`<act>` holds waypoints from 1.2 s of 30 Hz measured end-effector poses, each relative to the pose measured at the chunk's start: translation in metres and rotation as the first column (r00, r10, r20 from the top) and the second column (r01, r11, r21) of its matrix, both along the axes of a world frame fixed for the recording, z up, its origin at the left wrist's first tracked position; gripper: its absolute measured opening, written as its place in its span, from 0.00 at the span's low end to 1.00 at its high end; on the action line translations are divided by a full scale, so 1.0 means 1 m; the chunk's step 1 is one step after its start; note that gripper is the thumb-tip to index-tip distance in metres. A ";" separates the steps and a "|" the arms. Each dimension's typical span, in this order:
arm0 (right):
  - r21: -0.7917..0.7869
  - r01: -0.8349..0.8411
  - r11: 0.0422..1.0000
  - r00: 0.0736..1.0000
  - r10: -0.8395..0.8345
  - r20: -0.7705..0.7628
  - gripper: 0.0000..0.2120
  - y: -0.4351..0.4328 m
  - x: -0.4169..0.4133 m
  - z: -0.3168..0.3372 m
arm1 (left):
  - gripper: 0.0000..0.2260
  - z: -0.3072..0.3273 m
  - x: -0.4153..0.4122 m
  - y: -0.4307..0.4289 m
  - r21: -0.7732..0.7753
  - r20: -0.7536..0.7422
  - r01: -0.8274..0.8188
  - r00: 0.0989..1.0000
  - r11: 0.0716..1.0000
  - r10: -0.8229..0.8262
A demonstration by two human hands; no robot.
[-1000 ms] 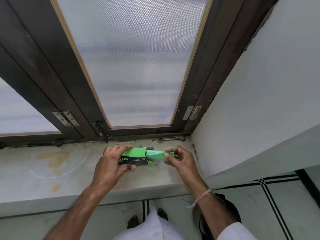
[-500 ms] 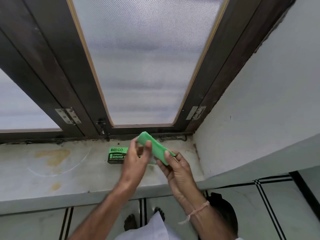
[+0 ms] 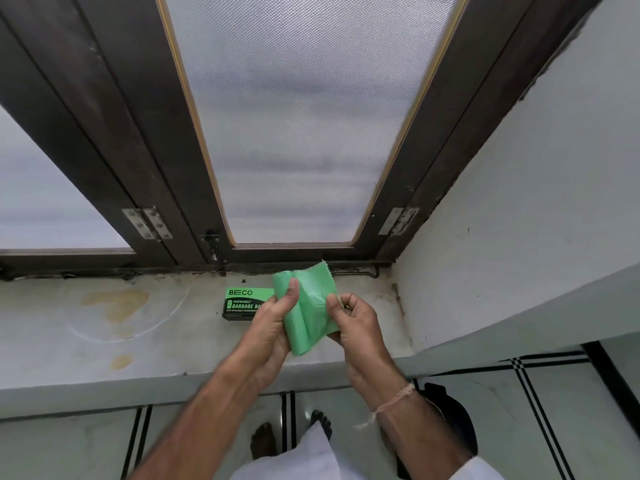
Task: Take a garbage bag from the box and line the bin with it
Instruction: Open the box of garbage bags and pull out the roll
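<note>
A green roll of garbage bags (image 3: pixel 309 313) is held above the window sill between both hands. My left hand (image 3: pixel 273 317) grips the roll's left side with the thumb on top. My right hand (image 3: pixel 353 317) pinches the loose sheet on the right, which is partly unrolled with its ragged top edge standing up. The green and black garbage bag box (image 3: pixel 242 303) lies flat on the sill behind my left hand, partly hidden by it. A dark round bin (image 3: pixel 453 417) shows on the floor behind my right forearm, mostly hidden.
The stained stone sill (image 3: pixel 121 327) runs left to right under a dark-framed frosted window (image 3: pixel 304 126). A white wall (image 3: pixel 519 237) closes the right side. A latch hook (image 3: pixel 356 270) lies at the sill's back. Bare feet (image 3: pixel 291 434) stand on the tiled floor below.
The roll came out of the box, which now lies on the sill. Both hands brought the roll closer and the right hand has pulled a sheet partly open.
</note>
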State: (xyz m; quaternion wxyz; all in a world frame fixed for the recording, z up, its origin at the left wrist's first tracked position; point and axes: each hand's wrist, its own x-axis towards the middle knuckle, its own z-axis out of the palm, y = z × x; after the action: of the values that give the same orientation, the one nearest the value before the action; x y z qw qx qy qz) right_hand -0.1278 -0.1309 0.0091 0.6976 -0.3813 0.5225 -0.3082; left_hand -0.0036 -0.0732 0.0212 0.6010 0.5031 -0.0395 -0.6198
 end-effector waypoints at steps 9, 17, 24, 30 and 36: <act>0.024 -0.119 0.993 0.993 0.119 0.017 0.21 0.005 -0.001 0.010 | 0.22 0.001 -0.001 0.004 0.058 0.036 0.046 0.998 0.997 -0.048; 0.058 0.092 0.994 0.987 -0.083 -0.139 0.08 -0.012 -0.010 -0.003 | 0.22 -0.003 0.010 0.010 0.100 -0.042 0.031 0.999 0.995 -0.027; 0.047 -0.108 0.993 0.994 0.109 -0.017 0.23 -0.004 -0.008 0.008 | 0.23 -0.001 0.002 0.010 0.079 0.044 0.152 0.987 0.985 -0.156; -0.023 -0.080 0.997 0.995 0.078 -0.069 0.09 -0.008 -0.004 0.002 | 0.22 0.004 0.003 0.003 0.082 0.009 0.094 0.995 0.992 -0.095; -0.076 0.037 0.996 0.997 -0.042 -0.060 0.09 -0.018 -0.005 -0.004 | 0.18 0.006 0.007 0.003 0.067 -0.023 0.041 0.999 0.997 -0.040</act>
State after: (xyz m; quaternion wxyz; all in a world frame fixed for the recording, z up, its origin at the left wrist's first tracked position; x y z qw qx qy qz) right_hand -0.1323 -0.1489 0.0047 0.6599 -0.4061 0.5395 -0.3295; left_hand 0.0032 -0.0702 0.0273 0.5712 0.5156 -0.0222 -0.6383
